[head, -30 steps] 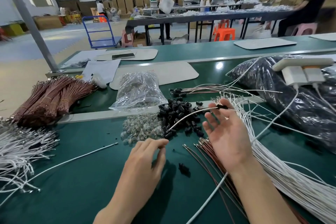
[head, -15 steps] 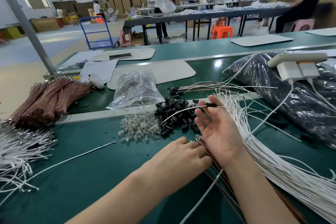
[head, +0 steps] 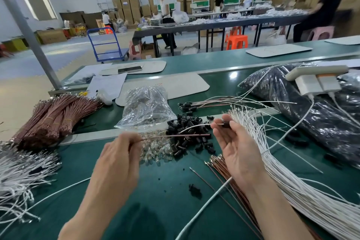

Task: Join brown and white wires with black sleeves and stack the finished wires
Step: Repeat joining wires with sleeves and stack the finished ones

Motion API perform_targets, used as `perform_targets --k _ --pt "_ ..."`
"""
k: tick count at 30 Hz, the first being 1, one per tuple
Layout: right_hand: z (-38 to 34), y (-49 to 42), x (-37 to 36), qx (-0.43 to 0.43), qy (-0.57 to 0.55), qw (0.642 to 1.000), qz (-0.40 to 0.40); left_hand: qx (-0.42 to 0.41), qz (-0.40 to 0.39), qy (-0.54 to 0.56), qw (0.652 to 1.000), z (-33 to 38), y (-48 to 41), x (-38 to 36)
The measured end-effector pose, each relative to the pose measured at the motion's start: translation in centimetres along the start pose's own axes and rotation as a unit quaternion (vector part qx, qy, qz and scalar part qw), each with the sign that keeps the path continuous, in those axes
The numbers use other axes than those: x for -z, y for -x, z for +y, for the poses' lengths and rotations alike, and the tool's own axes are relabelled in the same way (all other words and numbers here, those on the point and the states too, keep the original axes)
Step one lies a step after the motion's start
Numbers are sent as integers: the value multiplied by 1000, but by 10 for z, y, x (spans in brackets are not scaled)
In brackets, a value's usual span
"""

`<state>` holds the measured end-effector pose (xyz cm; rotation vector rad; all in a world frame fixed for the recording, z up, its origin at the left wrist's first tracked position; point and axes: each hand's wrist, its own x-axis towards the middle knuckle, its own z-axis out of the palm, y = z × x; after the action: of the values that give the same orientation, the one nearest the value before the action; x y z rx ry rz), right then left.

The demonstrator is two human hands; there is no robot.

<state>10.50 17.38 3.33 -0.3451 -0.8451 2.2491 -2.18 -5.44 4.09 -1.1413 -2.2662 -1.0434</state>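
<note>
The green tabletop (head: 155,210) is carrying everything, and the heap of black sleeves (head: 191,134) in its middle is our landmark. Right of that heap, the big fan of loose white wires (head: 292,177) is spreading toward the near edge; far left of it, the bundled brown wires (head: 54,117) are lying in a thick pile, with finished wires (head: 214,102) stacking just behind the heap.

The right hand (head: 239,148) is hovering just right of the heap, palm up, its grip pinching a single white wire (head: 196,126) together with a black sleeve (head: 226,123) at the fingertips. The left hand (head: 118,160) is hovering just left of the heap, its grip closed narrow on one brown wire (head: 175,135), whose tip is reaching across the heap toward the right hand.

The risk, as I judge it: both wire ends are thin and springy, so the brown tip could be missing the sleeve opening and bending its terminal. The sleeve is tiny and could be slipping out and vanishing into the heap below. The white wire's tail is trailing over the near tabletop beside the loose brown wires (head: 220,163), so a tug could be snagging neighbours.
</note>
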Motion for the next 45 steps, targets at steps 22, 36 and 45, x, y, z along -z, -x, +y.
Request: perform_targets --k 22,36,45 --pt "31 6 -11 -48 79 995 -47 99 -27 93 990 -14 37 -36" --pt "34 5 -10 -54 73 995 -40 71 -84 131 985 -18 38 -37" --pt "54 16 -21 -65 194 974 -98 54 -79 102 990 -13 40 -42"
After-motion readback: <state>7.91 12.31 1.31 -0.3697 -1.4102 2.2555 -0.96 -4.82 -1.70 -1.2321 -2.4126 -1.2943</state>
